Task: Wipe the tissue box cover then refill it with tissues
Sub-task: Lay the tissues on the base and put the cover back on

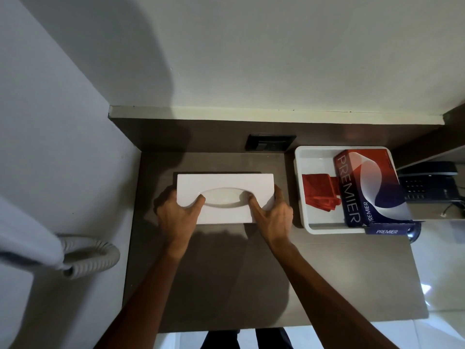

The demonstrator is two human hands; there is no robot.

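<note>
A white tissue box cover [224,183] with an oval slot in its top lies on the dark wooden table [239,273]. My left hand [176,215] grips its left end, thumb at the slot's left tip. On the right end sits my right hand [273,215], thumb at the slot's right tip and fingers wrapped around the side. To the right, a white tray [314,157] holds a folded red cloth [319,191] and a red and blue Premier tissue box [357,187].
A black wall socket [270,142] sits behind the cover. A black telephone [427,182] stands to the right of the tray on a lower shelf. A grey coiled cord [88,255] hangs at the left beside the wall. The table's front edge is near my legs.
</note>
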